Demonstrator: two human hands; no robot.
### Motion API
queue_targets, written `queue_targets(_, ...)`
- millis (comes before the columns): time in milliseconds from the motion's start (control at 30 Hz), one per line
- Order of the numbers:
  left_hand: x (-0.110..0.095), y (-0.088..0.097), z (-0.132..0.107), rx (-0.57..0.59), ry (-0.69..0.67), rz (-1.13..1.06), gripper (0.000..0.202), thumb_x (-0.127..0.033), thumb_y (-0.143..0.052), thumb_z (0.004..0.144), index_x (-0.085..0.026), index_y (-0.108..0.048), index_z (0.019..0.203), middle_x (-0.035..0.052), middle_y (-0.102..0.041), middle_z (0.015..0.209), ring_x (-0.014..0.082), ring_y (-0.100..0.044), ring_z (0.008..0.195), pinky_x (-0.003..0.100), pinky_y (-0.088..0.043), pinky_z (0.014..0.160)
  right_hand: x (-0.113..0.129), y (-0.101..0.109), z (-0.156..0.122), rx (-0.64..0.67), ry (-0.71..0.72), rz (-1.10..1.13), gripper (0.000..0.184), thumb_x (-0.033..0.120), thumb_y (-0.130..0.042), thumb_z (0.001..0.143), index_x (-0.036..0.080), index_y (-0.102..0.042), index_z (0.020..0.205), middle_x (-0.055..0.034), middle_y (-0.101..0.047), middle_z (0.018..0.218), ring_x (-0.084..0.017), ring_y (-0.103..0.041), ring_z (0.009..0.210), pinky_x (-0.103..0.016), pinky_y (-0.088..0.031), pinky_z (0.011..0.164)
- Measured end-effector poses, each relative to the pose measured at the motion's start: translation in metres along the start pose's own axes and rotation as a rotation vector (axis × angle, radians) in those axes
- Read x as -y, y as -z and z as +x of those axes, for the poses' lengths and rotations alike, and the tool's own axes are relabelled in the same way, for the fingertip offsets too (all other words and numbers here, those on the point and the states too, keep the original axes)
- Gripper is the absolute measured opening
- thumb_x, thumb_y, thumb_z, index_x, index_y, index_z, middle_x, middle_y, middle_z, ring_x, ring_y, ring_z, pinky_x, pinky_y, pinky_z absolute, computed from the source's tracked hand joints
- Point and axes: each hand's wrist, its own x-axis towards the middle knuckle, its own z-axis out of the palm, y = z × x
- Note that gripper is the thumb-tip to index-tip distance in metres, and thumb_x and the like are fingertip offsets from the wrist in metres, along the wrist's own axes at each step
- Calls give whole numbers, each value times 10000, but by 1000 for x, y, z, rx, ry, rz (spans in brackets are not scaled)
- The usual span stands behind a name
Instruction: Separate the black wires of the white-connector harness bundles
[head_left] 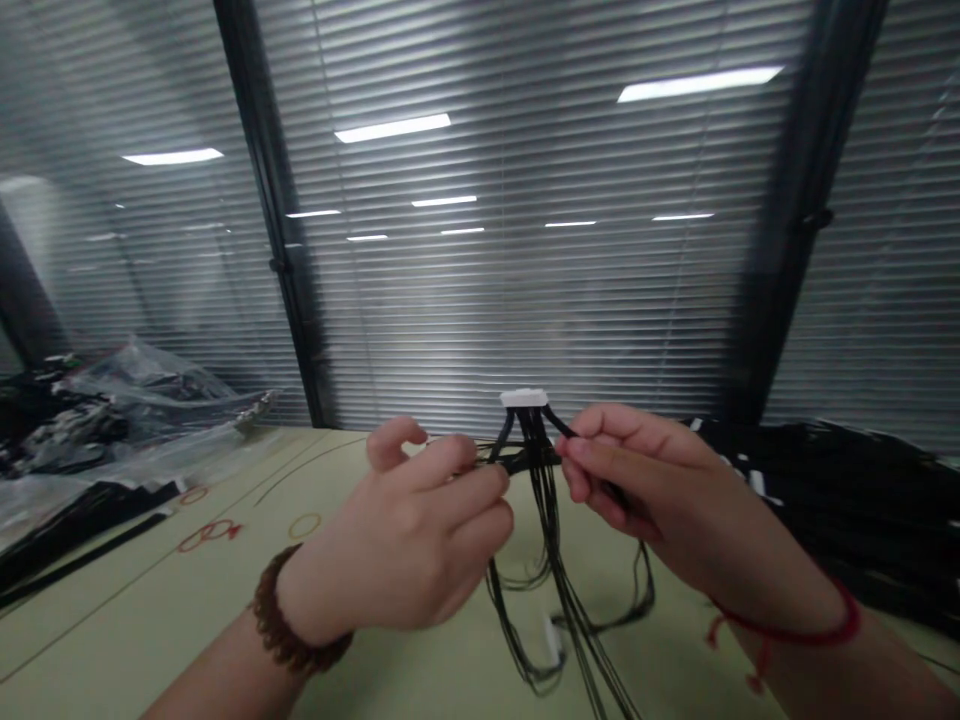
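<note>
A white connector (524,399) is held up at the middle of the view, with a bundle of thin black wires (551,530) hanging below it. My left hand (427,520) is closed on the black wires left of the connector; its index finger is curled apart, and the palm side is hidden. On the other side, my right hand (645,465) pinches a black strand that runs down from the connector's right end. Lower down, a second white connector (553,638) is in the loop of wires, above the table.
Clear plastic bags and dark parts (142,390) lie at the left. Red rings (210,535) and a yellow ring (304,525) rest on the pale green table (247,620). Black cables with white ends (832,500) are heaped at the right. Window blinds (525,300) stand behind.
</note>
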Motion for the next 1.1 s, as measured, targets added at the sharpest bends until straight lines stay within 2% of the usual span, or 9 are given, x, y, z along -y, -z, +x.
queue_targets(100, -6, -5, 7, 33, 301, -278, 204, -166, -439, 841, -156, -573, 994, 62, -643, 846, 242, -483, 787, 422, -306, 729, -5, -4, 0, 101, -2, 44, 201, 313, -595, 830, 150, -494, 770, 31, -548, 606, -10, -401, 417, -78, -274, 353)
queue_targets(200, -13, -14, 13, 28, 586, -865, 210, -144, -387, 878, -151, -551, 1009, 60, -627, 831, 206, -533, 768, 370, -387, 716, -18, -14, 4, 235, -15, 58, 220, 338, -602, 820, 146, -495, 810, 18, -567, 612, -28, -452, 422, -93, -341, 356)
queue_targets(300, -16, -22, 14, 1, 704, -1456, 261, -161, -408, 871, -163, -528, 1102, 21, -616, 689, 183, -575, 652, 335, -437, 659, -29, -23, 9, 293, -41, 40, 274, 403, -578, 820, 155, -459, 825, 23, -563, 588, -38, -466, 402, -105, -363, 352)
queue_targets(367, -15, -25, 14, -89, 781, -1646, 349, -181, -472, 843, -162, -494, 1191, 10, -596, 662, 173, -569, 623, 315, -443, 625, -30, -23, 10, 342, -78, 9, 297, 439, -553, 825, 164, -442, 848, 24, -566, 580, -47, -478, 396, -118, -382, 357)
queue_targets(433, -10, -24, 14, -201, 855, -1729, 412, -184, -544, 812, -157, -494, 1220, -13, -534, 638, 128, -509, 573, 252, -423, 561, -25, -18, 9, 410, -142, -54, 293, 430, -563, 821, 162, -452, 858, 23, -566, 560, -50, -475, 390, -119, -380, 357)
queue_targets(600, 21, -4, 5, -423, 952, -1824, 330, -116, -510, 836, -111, -564, 1162, -88, -198, 555, 63, -124, 442, 144, -172, 365, -9, 11, 5, 464, -267, -284, 211, 291, -634, 786, 144, -504, 863, 43, -537, 524, -31, -439, 390, -100, -358, 375)
queue_targets(767, 55, 22, -14, -663, 1001, -1847, 347, -22, -295, 868, -89, -593, 1032, -70, -101, 616, 85, -93, 446, 142, -150, 338, 4, 41, 8, 362, -239, -407, 204, 225, -674, 731, 124, -547, 855, 9, -573, 599, -46, -467, 448, -113, -346, 390)
queue_targets(967, 70, 20, -27, -506, 1034, -1738, 265, -120, -334, 930, -102, -591, 870, -72, -124, 615, 74, -70, 461, 139, -105, 344, 17, 67, 1, 22, -24, -353, 225, 276, -719, 716, 165, -571, 843, 22, -541, 580, -56, -453, 461, -130, -310, 389)
queue_targets(1100, 75, 11, -30, -444, 1044, -1719, 272, -167, -413, 915, -110, -545, 685, -74, -156, 600, 65, -63, 460, 141, -106, 346, 24, 79, -9, -181, 217, -178, 325, 387, -789, 600, 259, -623, 848, 3, -579, 659, -141, -572, 646, -211, -460, 555)
